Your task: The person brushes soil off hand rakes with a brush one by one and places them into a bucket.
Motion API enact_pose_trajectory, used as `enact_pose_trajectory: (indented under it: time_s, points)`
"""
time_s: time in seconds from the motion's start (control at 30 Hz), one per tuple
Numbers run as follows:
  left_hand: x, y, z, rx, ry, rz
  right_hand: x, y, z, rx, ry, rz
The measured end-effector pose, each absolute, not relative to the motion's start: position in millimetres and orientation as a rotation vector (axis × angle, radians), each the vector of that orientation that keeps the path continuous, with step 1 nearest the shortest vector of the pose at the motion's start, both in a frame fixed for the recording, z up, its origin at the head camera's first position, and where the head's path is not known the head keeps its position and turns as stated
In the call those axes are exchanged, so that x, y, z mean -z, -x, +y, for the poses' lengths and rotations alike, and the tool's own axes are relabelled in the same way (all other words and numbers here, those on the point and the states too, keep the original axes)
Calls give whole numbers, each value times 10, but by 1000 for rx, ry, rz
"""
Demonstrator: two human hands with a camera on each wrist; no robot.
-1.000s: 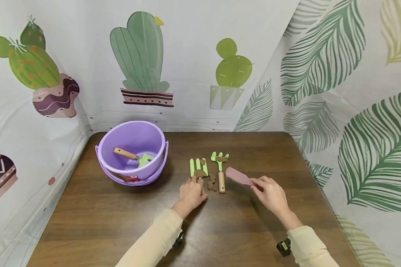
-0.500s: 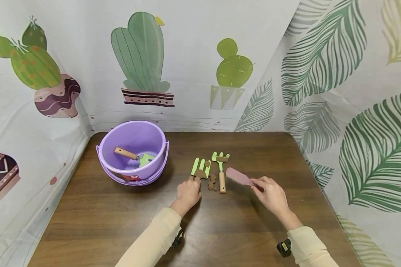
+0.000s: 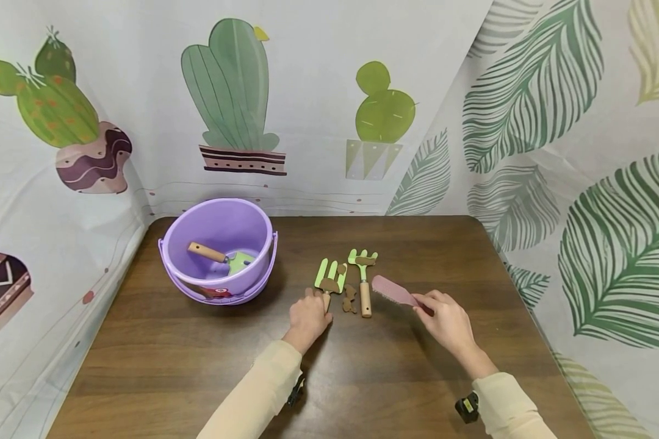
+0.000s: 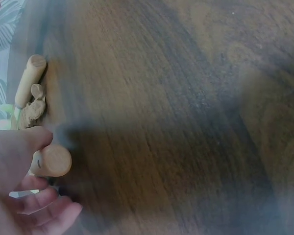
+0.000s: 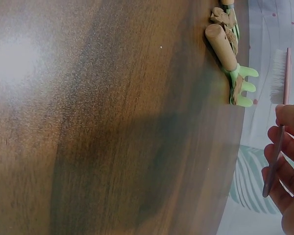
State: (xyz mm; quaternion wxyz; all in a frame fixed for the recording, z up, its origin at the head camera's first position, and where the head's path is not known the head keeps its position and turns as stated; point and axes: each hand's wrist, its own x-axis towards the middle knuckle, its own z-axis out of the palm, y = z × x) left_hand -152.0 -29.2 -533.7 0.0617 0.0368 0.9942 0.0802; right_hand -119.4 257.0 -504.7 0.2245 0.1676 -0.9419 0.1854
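My left hand (image 3: 307,318) holds the wooden handle of a small green garden fork (image 3: 322,272), tines pointing away from me. In the left wrist view the thumb and fingers lie round the handle's end (image 4: 56,160). Brown clumps stick to the fork's head. To the right, my right hand (image 3: 445,320) grips a pink brush (image 3: 393,291) by its handle, its white bristles (image 5: 278,78) facing left and down in the head view. Between the hands lies a small green rake (image 3: 365,299) with a wooden handle and a brown piece across its tines.
Loose brown clumps (image 3: 349,300) lie on the wooden table (image 3: 395,378) between fork and rake. A purple bucket (image 3: 170,259) stands at the back left, with a green trowel (image 3: 240,262) inside. Behind the table hangs a printed cloth (image 3: 313,110) with cacti and leaves.
My left hand has shifted slightly left and towards me along the fork's handle, and the fork's head has turned a little to the right. My right hand and the brush stay in place.
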Motion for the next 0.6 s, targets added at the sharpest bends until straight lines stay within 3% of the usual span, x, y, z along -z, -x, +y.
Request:
enact_pose_trajectory:
  time_s: [0.6]
  points:
    - [5342,1616,-259,-374,48,3016,5056,1173,2595,-529,-461,-2595]
